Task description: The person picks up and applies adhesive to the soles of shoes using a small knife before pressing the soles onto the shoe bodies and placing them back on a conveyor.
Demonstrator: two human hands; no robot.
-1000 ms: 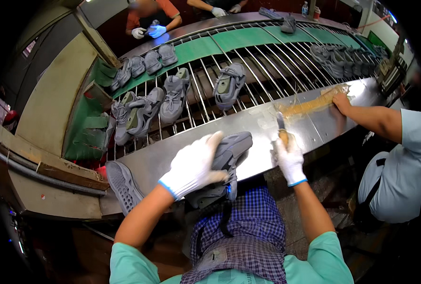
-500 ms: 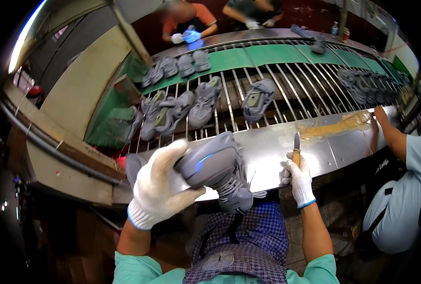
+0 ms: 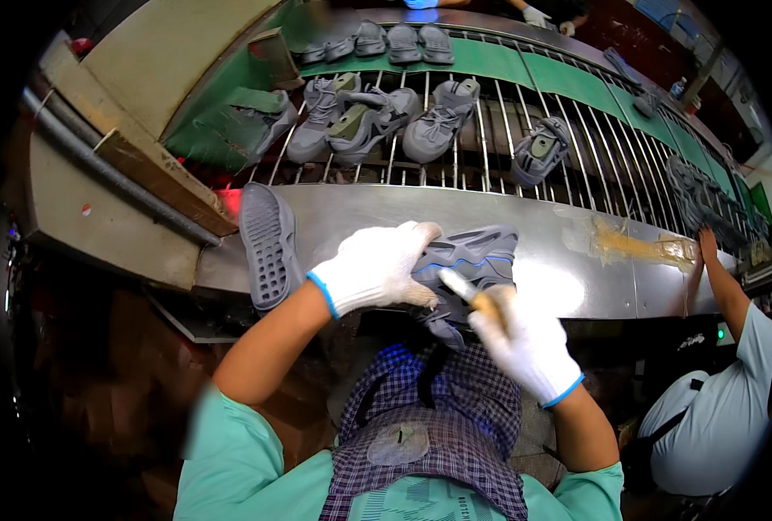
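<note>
Here, grey shoe (image 3: 473, 260) under left hand (image 3: 373, 269), brush (image 3: 466, 291) in right hand (image 3: 520, 343)

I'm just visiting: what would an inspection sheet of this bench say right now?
Surface: steel bench, yellowish glue smear.
Job's things: grey shoe, brush.
Clutter: loose sole at bench edge; grey shoes on bar rack.
Grippers: left hand, gloved, grips the shoe; right hand, gloved, holds the brush at it.
Cables: nothing seen.
Surroundings: co-worker's arm reaching onto the bench at right; more gloved hands across the rack.
</note>
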